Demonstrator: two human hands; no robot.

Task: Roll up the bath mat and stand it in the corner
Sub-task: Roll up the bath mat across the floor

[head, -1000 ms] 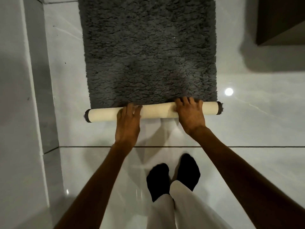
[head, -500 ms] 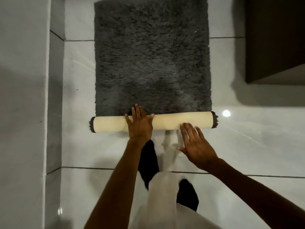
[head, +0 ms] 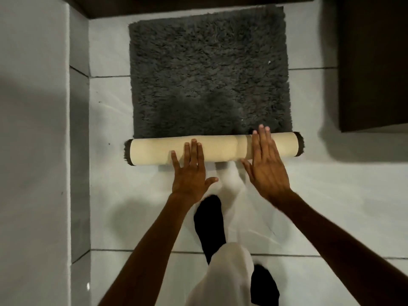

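Observation:
A dark grey shaggy bath mat (head: 209,71) lies flat on the white tiled floor. Its near end is wound into a cream-backed roll (head: 154,151) lying crosswise, with grey pile showing at both ends. My left hand (head: 189,173) rests flat with spread fingers on the roll's middle, its palm over the floor on the near side. My right hand (head: 265,166) lies flat across the roll's right part, its fingertips reaching the unrolled pile. Neither hand grips the roll.
A grey wall (head: 33,151) with a tiled skirting runs along the left. A dark cabinet (head: 373,62) stands at the right, and a dark ledge (head: 176,5) crosses the top. My black-socked feet (head: 209,224) stand just behind the roll.
The roll has moved further away over the mat and grown thicker. My right hand came back onto it, my left slid to its near side, and I stepped forward.

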